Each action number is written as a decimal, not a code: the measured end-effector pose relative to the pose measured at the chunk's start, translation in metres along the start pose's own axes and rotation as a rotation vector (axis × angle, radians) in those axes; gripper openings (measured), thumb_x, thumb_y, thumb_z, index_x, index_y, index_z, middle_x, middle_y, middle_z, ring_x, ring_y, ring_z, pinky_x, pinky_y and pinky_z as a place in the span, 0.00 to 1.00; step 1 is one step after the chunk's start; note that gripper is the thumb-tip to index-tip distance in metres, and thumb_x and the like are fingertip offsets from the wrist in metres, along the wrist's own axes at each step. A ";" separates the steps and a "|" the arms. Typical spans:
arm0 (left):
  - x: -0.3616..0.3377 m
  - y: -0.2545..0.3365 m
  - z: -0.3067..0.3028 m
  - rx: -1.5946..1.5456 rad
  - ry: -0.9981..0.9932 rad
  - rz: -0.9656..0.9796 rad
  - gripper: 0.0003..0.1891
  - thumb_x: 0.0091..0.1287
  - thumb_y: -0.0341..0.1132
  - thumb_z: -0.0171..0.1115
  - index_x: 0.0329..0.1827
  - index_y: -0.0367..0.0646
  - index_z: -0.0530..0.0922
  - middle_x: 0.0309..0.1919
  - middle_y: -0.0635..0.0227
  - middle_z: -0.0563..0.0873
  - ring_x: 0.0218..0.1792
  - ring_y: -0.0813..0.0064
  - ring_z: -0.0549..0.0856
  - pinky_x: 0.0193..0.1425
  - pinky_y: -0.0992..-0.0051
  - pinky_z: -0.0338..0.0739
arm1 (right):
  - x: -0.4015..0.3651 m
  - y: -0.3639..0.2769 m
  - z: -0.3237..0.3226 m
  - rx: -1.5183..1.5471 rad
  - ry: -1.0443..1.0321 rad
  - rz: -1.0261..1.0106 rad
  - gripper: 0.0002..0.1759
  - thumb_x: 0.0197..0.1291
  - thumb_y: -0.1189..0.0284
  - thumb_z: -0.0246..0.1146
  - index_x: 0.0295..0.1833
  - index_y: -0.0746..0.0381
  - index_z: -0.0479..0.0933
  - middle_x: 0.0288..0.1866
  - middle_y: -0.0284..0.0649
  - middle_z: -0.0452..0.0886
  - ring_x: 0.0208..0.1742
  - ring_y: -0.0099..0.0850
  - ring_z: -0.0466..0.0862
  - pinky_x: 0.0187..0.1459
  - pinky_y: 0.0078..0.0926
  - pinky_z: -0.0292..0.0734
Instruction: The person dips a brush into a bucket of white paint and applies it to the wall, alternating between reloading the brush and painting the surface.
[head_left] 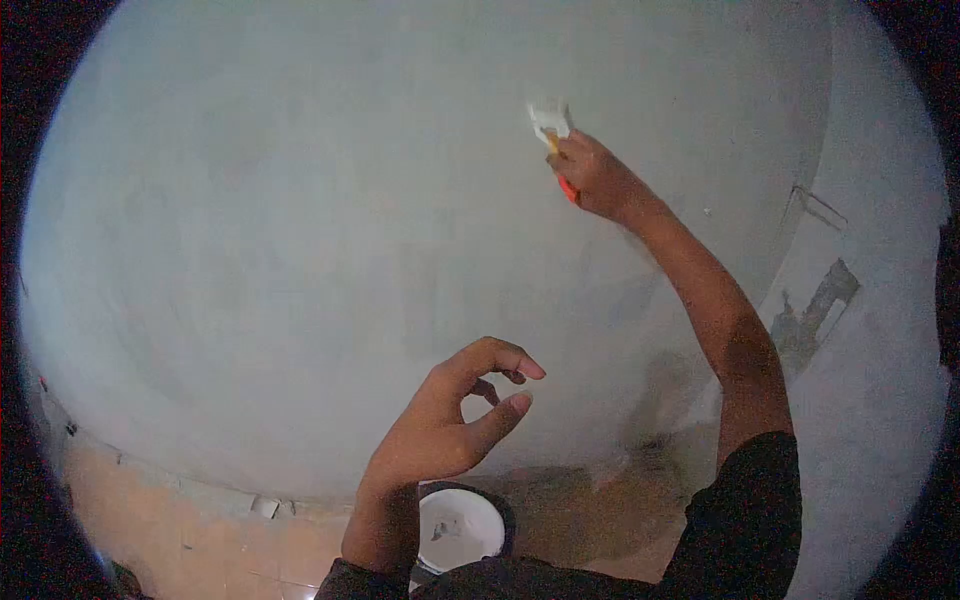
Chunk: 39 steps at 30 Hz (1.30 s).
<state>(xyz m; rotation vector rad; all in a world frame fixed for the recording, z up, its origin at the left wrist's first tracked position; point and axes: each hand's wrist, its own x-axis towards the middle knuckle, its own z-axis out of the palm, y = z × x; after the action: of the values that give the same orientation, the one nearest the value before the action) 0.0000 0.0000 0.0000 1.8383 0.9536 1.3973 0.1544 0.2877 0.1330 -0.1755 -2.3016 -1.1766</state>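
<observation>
Across the far side, filling most of the view, a pale grey-white wall point(300, 200), faintly mottled and streaked, with darker smudging low on the right. High on it, right of centre, a brush point(549, 115), whitish at the head and seemingly against the wall, its yellow-and-red handle point(569, 190) clamped in the right grip point(594, 178). Lower, around the middle, the left grip point(437, 428), loosely curled, with thumb and forefinger apart; touching the wall or not, impossible to tell. To the right, past a corner, a side wall point(895, 340) with a rough grey patch point(826, 300) and, above that, a thin rectangular outline point(824, 208). Along the near edge, tan floor point(190, 510) on the left, browner and shadowed towards the right, with a pale scrap point(265, 507) at the wall's foot. Near, low in the middle, a dark-rimmed tub point(511, 520), white inside with greyish marks.
</observation>
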 end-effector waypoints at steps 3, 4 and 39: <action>0.006 0.004 0.024 -0.020 0.036 -0.003 0.11 0.61 0.27 0.58 0.46 0.44 0.76 0.46 0.68 0.79 0.51 0.75 0.76 0.52 0.70 0.70 | -0.037 -0.016 -0.001 0.139 -0.032 -0.023 0.12 0.47 0.82 0.64 0.41 0.69 0.77 0.41 0.44 0.77 0.43 0.37 0.77 0.47 0.33 0.77; 0.003 0.009 0.020 0.018 0.004 -0.043 0.11 0.61 0.26 0.58 0.46 0.44 0.76 0.46 0.69 0.79 0.51 0.75 0.76 0.52 0.70 0.70 | -0.049 -0.032 0.003 0.218 -0.026 0.026 0.11 0.47 0.83 0.64 0.40 0.69 0.77 0.40 0.44 0.77 0.42 0.37 0.77 0.45 0.33 0.77; 0.024 0.013 -0.015 -0.152 0.123 0.016 0.17 0.60 0.25 0.58 0.52 0.44 0.72 0.44 0.72 0.78 0.48 0.79 0.76 0.49 0.75 0.69 | 0.066 0.037 0.052 -0.279 0.389 -0.002 0.20 0.51 0.79 0.61 0.52 0.70 0.74 0.52 0.55 0.77 0.43 0.40 0.80 0.46 0.33 0.78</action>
<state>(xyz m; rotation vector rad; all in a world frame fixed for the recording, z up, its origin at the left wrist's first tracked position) -0.0079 0.0140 0.0271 1.6676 0.8692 1.5628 0.0900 0.3425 0.1692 -0.0392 -1.7991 -1.3932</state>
